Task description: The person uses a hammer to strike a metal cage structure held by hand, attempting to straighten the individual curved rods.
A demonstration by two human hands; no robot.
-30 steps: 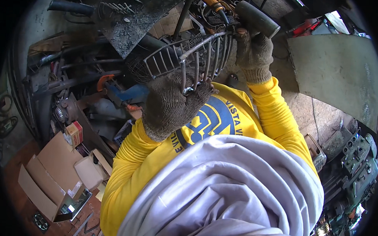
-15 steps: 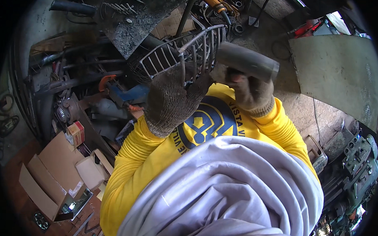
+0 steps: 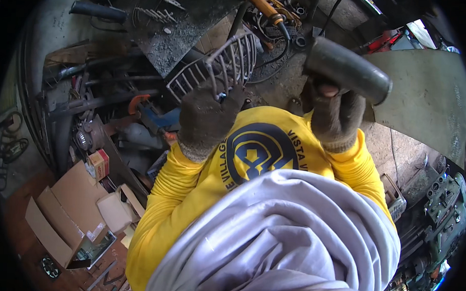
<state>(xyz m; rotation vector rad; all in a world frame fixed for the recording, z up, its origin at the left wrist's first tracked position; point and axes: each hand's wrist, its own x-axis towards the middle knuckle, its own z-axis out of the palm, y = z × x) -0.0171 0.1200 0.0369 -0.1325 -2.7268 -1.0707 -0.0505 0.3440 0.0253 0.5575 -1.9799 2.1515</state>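
Note:
Both hands wear dark knitted work gloves. My left hand (image 3: 205,121) is closed around the near end of a cage-like grille (image 3: 226,49) of bent metal bars, which reaches up and away from it. A small bright spot shows on a bar beside the fingers. To the right, my right hand (image 3: 336,116) is raised in a fist under the thick, dark cylindrical head of a hammer (image 3: 348,67). The handle is hidden inside the fist and behind the head. Between hammer and grille there is a clear gap.
A dark metal plate (image 3: 167,51) with grit and thin rods lies at the far left. Beyond the grille is an orange power tool (image 3: 263,7). Cardboard box (image 3: 74,206) stands lower left; large sheet panel (image 3: 425,90) and green machine (image 3: 444,204) are on the right.
The hammer has moved right, away from the grille, with my right hand. My left hand and the grille have shifted slightly left in the picture; the grip remains.

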